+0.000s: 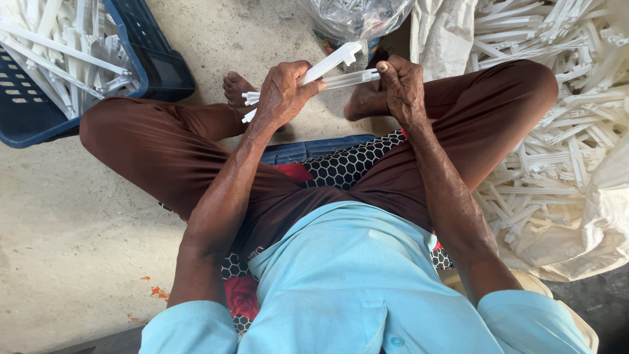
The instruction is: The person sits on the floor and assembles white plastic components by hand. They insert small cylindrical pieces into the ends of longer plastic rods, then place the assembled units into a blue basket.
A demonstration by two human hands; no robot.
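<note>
I sit with my legs apart in brown trousers and a light blue shirt. My left hand [283, 92] grips a long white plastic strip [334, 60] that slants up to the right. A second, clear-white strip [350, 79] lies nearly level just below it. My right hand [401, 88] pinches the right end of that second strip. Both strips meet in my left fist, and their short ends stick out at its left side. My bare feet [237, 88] rest on the concrete floor under the hands.
A dark blue crate [154, 62] holding several white plastic strips stands at the upper left. A big heap of the same white strips [563, 131] lies on a pale sack at the right. A clear plastic bag [357, 16] sits ahead. I sit on a patterned cushion [341, 164].
</note>
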